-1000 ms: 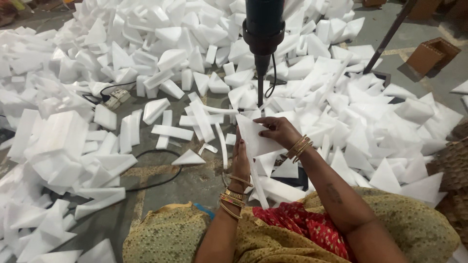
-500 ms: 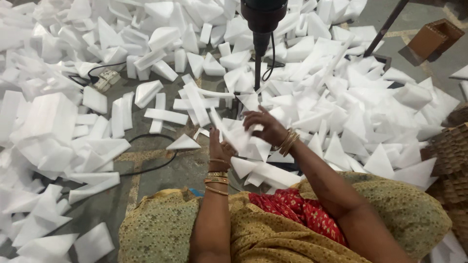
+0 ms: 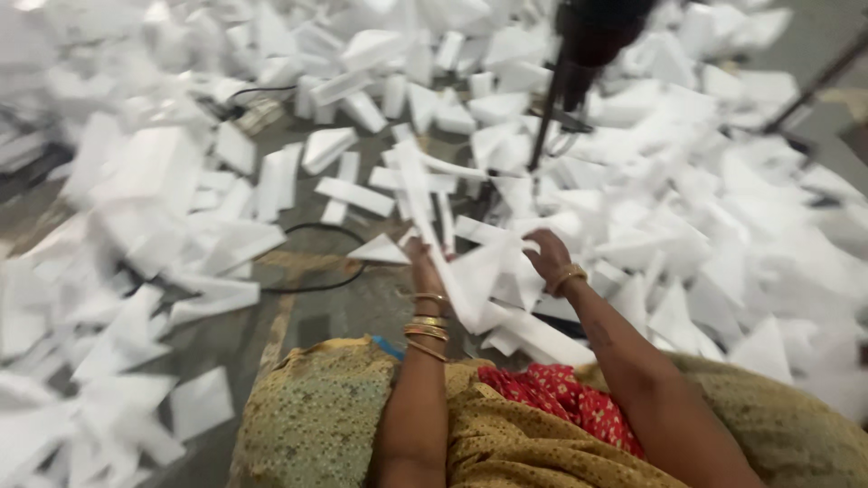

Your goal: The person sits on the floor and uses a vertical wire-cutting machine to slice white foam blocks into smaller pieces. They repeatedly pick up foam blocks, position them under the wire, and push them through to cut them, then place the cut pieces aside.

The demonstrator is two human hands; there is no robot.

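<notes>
A flat white foam piece (image 3: pixel 484 280) sits between my hands, just this side of the dark cutting tool (image 3: pixel 579 54). My left hand (image 3: pixel 418 262) pinches its near edge; my right hand (image 3: pixel 547 256) curls over the far corner, apparently steadying it. Beyond and to both sides lie heaps of foam offcuts (image 3: pixel 714 208); a black cable (image 3: pixel 316 262) runs left.

Bare grey concrete floor (image 3: pixel 316 307) open only in a narrow strip ahead of the knees, crossed by a thin black cable (image 3: pixel 312 230). Blocked on both sides by heaps of white foam offcuts (image 3: pixel 723 235). Straight ahead, barred by a dark upright machine (image 3: pixel 588 41), apparently on a stand.
</notes>
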